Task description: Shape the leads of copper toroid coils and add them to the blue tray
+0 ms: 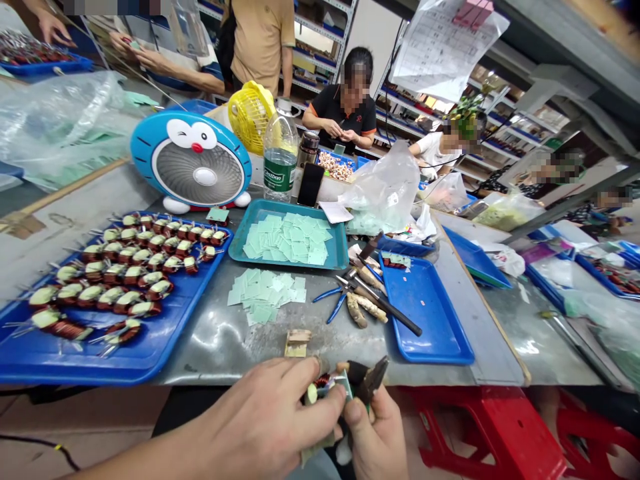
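Observation:
Just past the table's front edge, my left hand (pixel 280 407) is closed round a copper-wound coil (pixel 320 381) with a pale green plate (pixel 344 381) against it. Close on its right, my right hand (pixel 380 433) grips dark pliers (pixel 374 380), their jaws pointing up and right. Fingers hide most of the coil and the pliers' handles. A small wooden block (pixel 298 343) sits on the metal table (pixel 200 347) ahead of my hands. Loose green plates (pixel 267 293) lie in a heap, and more fill a teal tray (pixel 239 252) behind.
At left, a blue tray (pixel 150 360) holds rows of wound coils (pixel 100 293). A hammer (pixel 390 307) and blue-handled pliers (pixel 335 293) lie beside another blue tray (pixel 430 320). A cartoon fan (pixel 190 160) and water bottle (pixel 280 160) stand behind. Co-workers sit across; red stools (pixel 500 427) stand right.

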Tool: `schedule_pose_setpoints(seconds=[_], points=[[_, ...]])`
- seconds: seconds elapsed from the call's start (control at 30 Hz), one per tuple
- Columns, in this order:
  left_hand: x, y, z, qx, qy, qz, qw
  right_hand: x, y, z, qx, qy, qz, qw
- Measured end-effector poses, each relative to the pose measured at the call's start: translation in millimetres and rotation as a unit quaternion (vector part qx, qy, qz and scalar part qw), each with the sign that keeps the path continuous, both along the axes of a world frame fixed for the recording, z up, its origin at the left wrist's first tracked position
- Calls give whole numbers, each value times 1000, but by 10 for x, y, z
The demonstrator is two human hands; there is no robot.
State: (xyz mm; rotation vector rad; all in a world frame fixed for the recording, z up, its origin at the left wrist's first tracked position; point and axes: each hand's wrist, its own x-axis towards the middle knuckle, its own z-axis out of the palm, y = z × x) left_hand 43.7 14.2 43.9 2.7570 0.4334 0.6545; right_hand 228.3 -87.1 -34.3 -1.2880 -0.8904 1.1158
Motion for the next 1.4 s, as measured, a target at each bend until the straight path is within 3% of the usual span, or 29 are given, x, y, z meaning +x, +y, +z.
schedule_pose_setpoints(seconds=[0.27, 0.43, 0.6, 0.73, 0.87, 0.97, 1.27, 1.4], points=[[58, 90, 42, -43, -68, -18, 997, 99, -58, -25, 21, -64, -25, 997], [55, 113, 80, -3, -14, -30, 999, 69, -88, -25, 21, -68, -34, 997], [49, 102, 10, -23, -18, -37, 999, 82, -85, -13, 21, -84, -15, 996], [44, 124, -7, -177, -80, -18, 981, 126, -71, -8, 55, -118, -1, 991], [25, 155, 156, -387, 5, 11, 922, 112, -67, -43, 98, -143, 23, 985], [7, 163, 265, -454, 36, 23, 890, 82, -58, -52, 113, -152, 31, 982], [-16, 158, 191, -455, 5, 7, 890, 58, -69, -139, 137, -164, 8, 977], [-36, 179, 119, -418, -17, -22, 908, 107, -27, -2, 167, -249, 33, 953]])
